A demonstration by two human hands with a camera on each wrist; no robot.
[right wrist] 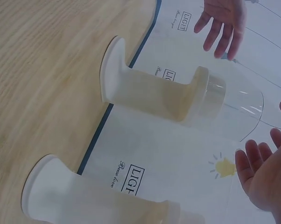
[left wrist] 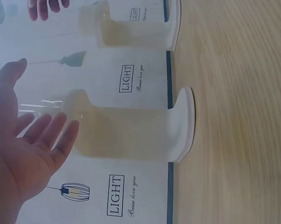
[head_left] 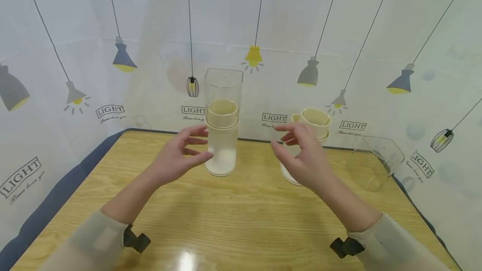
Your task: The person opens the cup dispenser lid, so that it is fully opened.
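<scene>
A cream-coloured stand (head_left: 222,154) with a round base and a cup-like ring stands upright towards the back of the table. A clear square-topped container (head_left: 224,85) is seated on its ring. Just left of this stand is my left hand (head_left: 175,154), fingers spread and gently bent, with nothing gripped. My right hand (head_left: 306,156) is raised in front of a second cream stand (head_left: 317,121), its fingers loosely bent and holding nothing. That second stand has no clear container on its ring, and the hand hides much of its column.
On the wooden table (head_left: 226,221), a second clear container (head_left: 370,168) lies at the right back, by the cloth. A white cloth backdrop (head_left: 150,66) printed with hanging lamps rises behind the table and along both sides. Dark devices (head_left: 347,247) are strapped at both wrists.
</scene>
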